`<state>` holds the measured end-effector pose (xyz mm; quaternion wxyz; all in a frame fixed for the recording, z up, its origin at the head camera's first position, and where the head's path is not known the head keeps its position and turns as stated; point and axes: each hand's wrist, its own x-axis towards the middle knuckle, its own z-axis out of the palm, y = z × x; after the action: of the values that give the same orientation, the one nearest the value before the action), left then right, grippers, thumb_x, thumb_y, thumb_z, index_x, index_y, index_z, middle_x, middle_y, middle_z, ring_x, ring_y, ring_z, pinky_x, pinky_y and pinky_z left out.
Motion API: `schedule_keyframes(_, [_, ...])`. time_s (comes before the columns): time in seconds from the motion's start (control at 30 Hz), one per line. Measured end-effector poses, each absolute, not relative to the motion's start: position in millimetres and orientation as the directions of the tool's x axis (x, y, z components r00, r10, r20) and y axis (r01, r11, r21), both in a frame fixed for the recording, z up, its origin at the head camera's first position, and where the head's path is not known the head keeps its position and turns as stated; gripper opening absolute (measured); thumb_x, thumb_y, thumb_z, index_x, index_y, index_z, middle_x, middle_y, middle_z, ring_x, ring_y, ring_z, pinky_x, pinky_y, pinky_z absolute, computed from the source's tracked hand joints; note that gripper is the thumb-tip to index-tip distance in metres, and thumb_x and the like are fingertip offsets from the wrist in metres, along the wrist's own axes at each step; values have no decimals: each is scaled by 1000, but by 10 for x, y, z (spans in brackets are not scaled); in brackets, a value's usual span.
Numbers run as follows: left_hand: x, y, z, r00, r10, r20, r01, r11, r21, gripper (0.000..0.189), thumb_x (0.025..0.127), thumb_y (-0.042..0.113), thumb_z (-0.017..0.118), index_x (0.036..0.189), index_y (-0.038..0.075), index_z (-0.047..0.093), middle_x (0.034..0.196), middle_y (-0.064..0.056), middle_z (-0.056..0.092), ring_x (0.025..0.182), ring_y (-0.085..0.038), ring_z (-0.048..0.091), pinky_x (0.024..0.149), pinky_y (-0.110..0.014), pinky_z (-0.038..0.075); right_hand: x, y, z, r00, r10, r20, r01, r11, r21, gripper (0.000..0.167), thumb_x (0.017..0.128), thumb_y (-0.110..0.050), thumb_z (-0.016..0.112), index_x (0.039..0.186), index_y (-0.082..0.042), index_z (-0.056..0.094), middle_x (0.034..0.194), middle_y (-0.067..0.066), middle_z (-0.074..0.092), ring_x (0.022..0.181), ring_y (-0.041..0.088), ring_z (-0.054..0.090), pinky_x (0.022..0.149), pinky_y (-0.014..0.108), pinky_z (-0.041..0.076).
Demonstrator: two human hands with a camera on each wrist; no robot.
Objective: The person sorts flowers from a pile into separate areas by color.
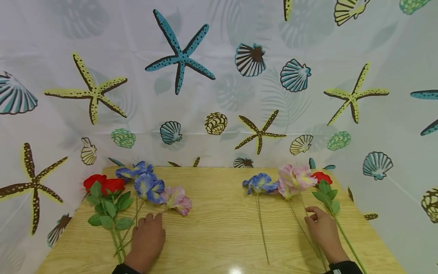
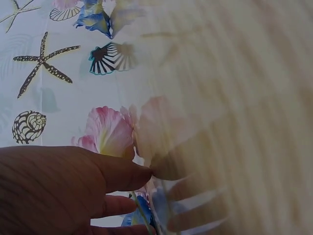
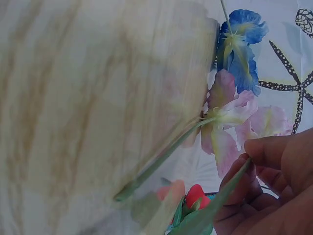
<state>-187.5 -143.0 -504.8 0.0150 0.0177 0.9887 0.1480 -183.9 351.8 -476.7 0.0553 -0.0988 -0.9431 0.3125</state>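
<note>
My left hand point(image 1: 147, 239) is low over the left of the table, its fingertips at the stem of a pink flower point(image 1: 178, 201). In the left wrist view, thumb and fingers close around that thin stem point(image 2: 142, 208), below the pink bloom point(image 2: 110, 131). On the right, my right hand point(image 1: 323, 232) pinches the stem of a pink flower point(image 1: 302, 178) between thumb and forefinger. A second pink flower point(image 1: 286, 184) lies beside it, overlapping. The right wrist view shows the pinched green stem point(image 3: 220, 198) close to the camera.
Red roses point(image 1: 113, 185) with green leaves and blue flowers point(image 1: 148, 187) lie at the left. A blue flower point(image 1: 261, 183) and a red rose point(image 1: 321, 177) flank the right-hand pink ones. Behind the wooden table point(image 1: 212, 228) hangs a cloth point(image 1: 212, 95) printed with shells and starfish.
</note>
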Motion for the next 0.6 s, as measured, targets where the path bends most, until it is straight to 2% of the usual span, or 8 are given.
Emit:
schedule_keyframes(0.17, [-1864,-1450,-5074,-996,82,35,87,972,216,24,92,1,66,116,-2,61,103,-23,56,90,-44,56,66,-59,49,-1843,3557,-4794,-975,220,6,173,781,-600,34,98,-9,56,127,9,55,84,9,63,54,19,50,47,32,40])
schedule_keyframes(0.37, [-1861,-1486,-5032,-991,127,31,131,978,162,18,91,-4,66,108,-1,60,101,-21,55,86,-40,56,57,-51,50,-1871,3588,-4826,-975,219,-41,201,786,-585,34,98,-9,54,125,10,56,88,11,63,61,19,54,53,34,43])
schedule_keyframes(0.47, [-1877,-1492,-5024,-990,140,-12,136,972,193,18,92,-7,64,109,-2,59,102,-22,54,88,-42,56,58,-50,51,-1879,3611,-4853,-975,213,-65,211,785,-582,35,98,-11,54,125,11,56,90,12,64,66,20,56,55,35,45])
schedule_keyframes(0.6, [-1897,-1481,-5029,-984,169,-56,155,967,202,20,91,-8,64,109,-2,59,100,-21,53,88,-42,56,65,-50,52,-1874,3638,-4896,-975,207,-78,213,783,-584,38,98,-13,55,125,12,55,94,13,65,73,21,60,61,38,49])
